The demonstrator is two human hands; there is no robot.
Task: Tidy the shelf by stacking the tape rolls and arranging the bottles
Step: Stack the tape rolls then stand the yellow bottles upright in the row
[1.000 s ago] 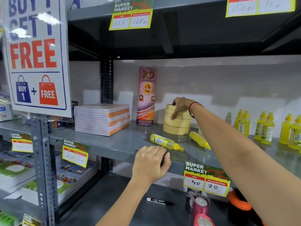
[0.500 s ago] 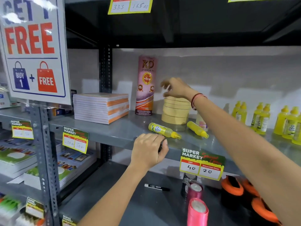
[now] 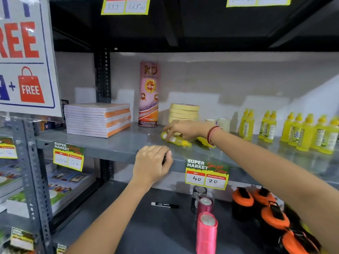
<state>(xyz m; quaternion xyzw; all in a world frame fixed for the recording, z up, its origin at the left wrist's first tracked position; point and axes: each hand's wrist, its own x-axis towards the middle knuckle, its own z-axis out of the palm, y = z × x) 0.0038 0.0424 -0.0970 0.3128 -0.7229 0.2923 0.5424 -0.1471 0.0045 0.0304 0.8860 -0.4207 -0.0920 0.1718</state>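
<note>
The tape rolls (image 3: 184, 113) are seen stacked in one column at the centre of the frame, upright on the shelf (image 3: 119, 143) just right of a tall pink tube (image 3: 149, 94), so the stacking step is judged to be done and the bottle step to be in hand. Two yellow bottles lie on their sides near the shelf's front edge, just below the stack. The right hand (image 3: 185, 130) is laid over the nearer fallen bottle (image 3: 176, 141), with fingers curled down around its body; contact is apparent, but whether a firm grip has been closed cannot be told. The second fallen bottle (image 3: 204, 142) is mostly hidden beneath the right wrist. The left hand (image 3: 152, 165) is closed in a loose fist on the front lip of the shelf, lower centre of the frame; a small dark object seems to be pinched in it, though what it is cannot be made out.

The standing bottles (image 3: 293, 131) are grouped at the right of the frame, well apart from the fallen ones. For the next move, a secure hold on the nearer bottle is called for, then it should be turned upright and carried rightward to that row. Care is needed not to knock the second bottle off the edge.
</note>
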